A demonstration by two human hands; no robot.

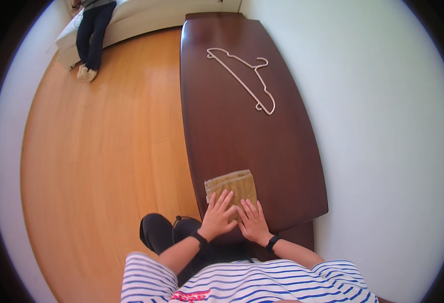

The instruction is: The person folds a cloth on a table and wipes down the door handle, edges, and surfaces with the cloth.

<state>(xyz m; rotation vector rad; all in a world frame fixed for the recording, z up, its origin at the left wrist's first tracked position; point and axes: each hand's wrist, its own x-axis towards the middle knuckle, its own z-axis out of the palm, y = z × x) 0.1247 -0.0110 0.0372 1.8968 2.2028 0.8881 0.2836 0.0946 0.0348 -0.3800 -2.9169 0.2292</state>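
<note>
A folded tan cloth, pale stitching along its far edge, lies at the near end of a dark wooden table. My left hand rests palm down on the left part of the cloth, fingers spread. On the right part lies my right hand, also palm down, with fingers apart. The thumbs are close together over the near part of the fold, which the hands partly hide. Neither hand grips the cloth. Farther up the table lies a pale clothes hanger, its hook towards the right.
A white wall runs along the table's right side. To the left is a wooden floor. Another person's legs lean against a bed-like piece of furniture at the far left. My knee is beside the table's near left edge.
</note>
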